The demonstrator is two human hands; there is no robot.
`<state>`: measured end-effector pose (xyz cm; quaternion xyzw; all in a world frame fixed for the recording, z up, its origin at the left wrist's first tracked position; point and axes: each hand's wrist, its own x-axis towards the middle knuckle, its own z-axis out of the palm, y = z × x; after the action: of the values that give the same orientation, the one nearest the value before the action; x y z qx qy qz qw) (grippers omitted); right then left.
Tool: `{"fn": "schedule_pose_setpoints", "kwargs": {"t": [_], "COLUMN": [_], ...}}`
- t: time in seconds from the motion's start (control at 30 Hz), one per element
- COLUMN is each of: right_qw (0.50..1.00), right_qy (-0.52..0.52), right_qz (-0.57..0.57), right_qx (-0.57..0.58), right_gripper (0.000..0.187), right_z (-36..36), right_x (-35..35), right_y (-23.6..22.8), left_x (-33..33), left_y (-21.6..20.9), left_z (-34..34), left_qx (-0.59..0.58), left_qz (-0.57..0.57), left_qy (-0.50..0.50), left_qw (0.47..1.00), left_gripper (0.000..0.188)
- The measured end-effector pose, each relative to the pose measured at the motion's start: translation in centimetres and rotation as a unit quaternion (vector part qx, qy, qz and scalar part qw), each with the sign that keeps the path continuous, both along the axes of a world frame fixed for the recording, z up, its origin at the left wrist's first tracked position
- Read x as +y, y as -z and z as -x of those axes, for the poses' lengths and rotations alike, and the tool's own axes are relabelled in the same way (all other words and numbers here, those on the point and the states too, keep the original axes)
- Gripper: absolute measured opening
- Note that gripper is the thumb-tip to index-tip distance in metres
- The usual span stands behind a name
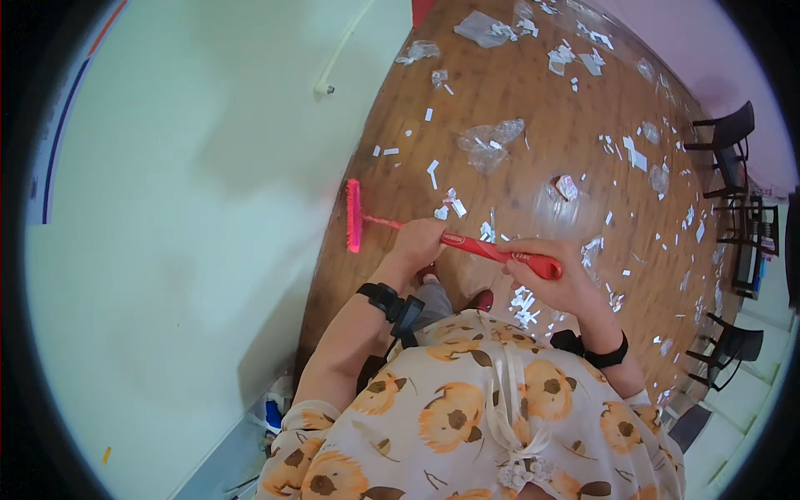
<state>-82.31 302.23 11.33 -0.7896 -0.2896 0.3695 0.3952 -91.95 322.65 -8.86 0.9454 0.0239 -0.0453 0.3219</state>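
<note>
A broom with a red handle [471,245] runs across in front of my body. Its pink bristle head [354,215] is at the left, close to the foot of the pale wall. My left hand [419,245] is closed round the handle partway along. Near the handle's thick end, my right hand [546,271] grips it, with the red tip showing past the fingers. Scraps of white paper [451,204] lie on the floor just beyond my left hand. More white bits [523,306] are scattered below my right hand, near my red shoe [481,301].
Paper scraps and clear plastic bags [490,143] litter the brown wood floor [533,92]. A small printed packet [567,187] lies ahead. Dark chairs [730,133] stand along the right side. The pale wall [192,208] rises on the left, with a white pipe [342,50].
</note>
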Motion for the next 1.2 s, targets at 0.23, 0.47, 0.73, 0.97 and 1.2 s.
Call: {"fn": "schedule_pose_setpoints", "kwargs": {"t": [0.23,0.47,0.73,0.97,1.2], "right_qw": [0.988,0.966,0.973,0.981,0.990], "right_qy": [0.139,0.253,0.184,0.003,-0.091], "right_qz": [-0.033,0.024,-0.020,-0.111,-0.105], "right_qx": [0.065,-0.042,-0.137,-0.159,-0.021], "right_gripper": [0.024,0.023,0.023,0.027,0.027], "right_z": [0.6,2.8,3.1,-0.4,-3.8], "right_x": [-10.2,-19.3,-22.7,-16.9,-6.5], "right_y": [-1.3,-8.7,-8.7,-4.3,-1.3], "left_x": [-10.6,-22.6,-22.3,-12.0,-4.3], "left_y": [-0.3,-5.4,-6.9,-6.5,-5.7], "left_z": [-5.0,-9.2,-10.4,-4.7,-2.3], "left_qx": [-0.013,-0.046,-0.083,-0.047,0.109], "left_qz": [0.005,0.047,0.020,-0.050,-0.049], "left_qy": [0.072,0.254,0.218,0.123,0.035], "left_qw": [0.997,0.965,0.972,0.990,0.992], "left_gripper": [0.009,0.009,0.014,0.015,0.017]}}
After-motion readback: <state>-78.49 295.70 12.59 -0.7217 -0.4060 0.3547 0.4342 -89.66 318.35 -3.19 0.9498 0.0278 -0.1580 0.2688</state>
